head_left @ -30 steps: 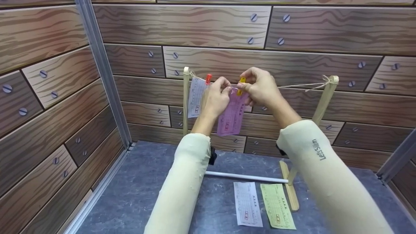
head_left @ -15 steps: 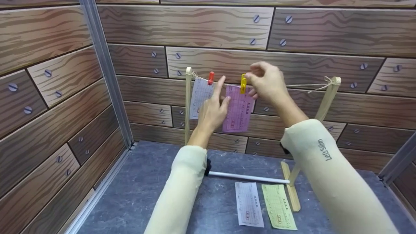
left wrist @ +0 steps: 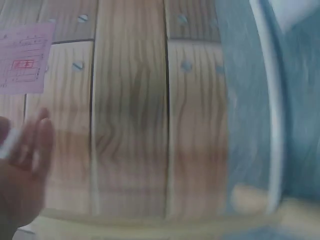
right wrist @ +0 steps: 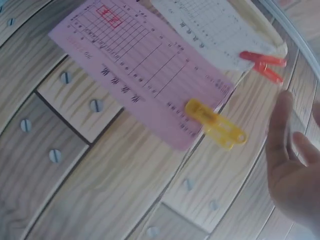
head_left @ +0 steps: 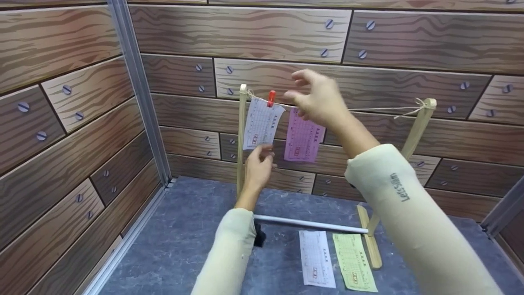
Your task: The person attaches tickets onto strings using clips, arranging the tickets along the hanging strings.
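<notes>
A pink printed slip (head_left: 303, 137) hangs from a string (head_left: 380, 109), held by a yellow clothespin (right wrist: 215, 124). In the head view my right hand (head_left: 321, 98) hides that clothespin. This hand is raised in front of the string, its fingers loosely bent and holding nothing. To the left, a red clothespin (head_left: 271, 98) holds a white printed slip (head_left: 262, 123) on the same string. My left hand (head_left: 259, 168) is low, overlapping the white slip's bottom edge in the head view, with relaxed fingers around nothing.
The string runs between a left wooden post (head_left: 241, 135) and a right wooden post (head_left: 417, 131). A white rod (head_left: 311, 223) spans the stand's base. Another white slip (head_left: 317, 258) and a green slip (head_left: 355, 262) lie on the dark tabletop (head_left: 163, 246). Wood-patterned panels (head_left: 286, 37) stand behind.
My right hand has let go of the yellow clothespin and shifted left. The left hand has released the pink slip and dropped lower. The pink slip now hangs by the clothespin.
</notes>
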`<state>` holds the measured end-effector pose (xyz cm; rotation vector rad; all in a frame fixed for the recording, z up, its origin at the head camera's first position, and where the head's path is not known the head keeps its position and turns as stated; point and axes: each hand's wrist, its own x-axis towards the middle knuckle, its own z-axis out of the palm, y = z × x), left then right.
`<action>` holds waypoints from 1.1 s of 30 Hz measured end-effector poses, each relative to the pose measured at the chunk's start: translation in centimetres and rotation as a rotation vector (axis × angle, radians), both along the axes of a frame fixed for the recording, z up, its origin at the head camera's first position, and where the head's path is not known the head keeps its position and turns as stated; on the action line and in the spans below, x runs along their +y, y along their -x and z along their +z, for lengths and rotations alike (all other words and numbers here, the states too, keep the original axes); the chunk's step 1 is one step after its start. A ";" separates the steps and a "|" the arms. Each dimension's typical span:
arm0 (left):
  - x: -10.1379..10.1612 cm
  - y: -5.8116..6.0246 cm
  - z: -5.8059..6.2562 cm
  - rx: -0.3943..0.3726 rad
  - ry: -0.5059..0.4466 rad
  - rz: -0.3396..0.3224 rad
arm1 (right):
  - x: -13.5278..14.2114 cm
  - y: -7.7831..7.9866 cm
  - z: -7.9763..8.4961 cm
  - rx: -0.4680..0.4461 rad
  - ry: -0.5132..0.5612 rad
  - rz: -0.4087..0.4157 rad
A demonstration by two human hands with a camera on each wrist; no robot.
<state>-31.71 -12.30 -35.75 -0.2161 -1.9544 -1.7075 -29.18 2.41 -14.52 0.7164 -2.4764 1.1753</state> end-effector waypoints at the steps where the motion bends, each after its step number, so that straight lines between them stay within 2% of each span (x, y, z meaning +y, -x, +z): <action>1: 0.1 0.1 -0.2 -0.054 -0.119 -0.047 | -0.4 0.0 0.0 -0.016 -0.056 -0.005; 3: 0.1 0.1 -0.6 -0.119 -0.315 -0.133 | -1.2 0.1 -0.1 -0.032 -0.140 -0.008; 6: -0.1 0.0 -0.8 -0.108 -0.524 -0.227 | -2.2 0.3 -0.3 -0.013 -0.210 -0.010; 8: -0.2 -0.2 -0.9 -0.072 -0.616 -0.274 | -2.7 0.6 -0.4 0.027 -0.240 -0.017; 10: -0.4 -0.4 -1.0 -0.040 -0.661 -0.300 | -3.1 0.8 -0.5 0.049 -0.249 -0.022; 16: -0.8 -1.2 -2.3 -0.047 -0.643 -0.346 | -3.4 1.3 -0.8 0.088 -0.235 -0.048; 23: -1.0 -2.1 -3.5 -0.037 -0.609 -0.342 | -2.3 1.2 -1.1 0.115 -0.208 -0.076; 33: -1.2 -2.7 -3.2 -0.024 -0.613 -0.392 | -0.1 0.6 -1.4 0.052 -0.134 -0.079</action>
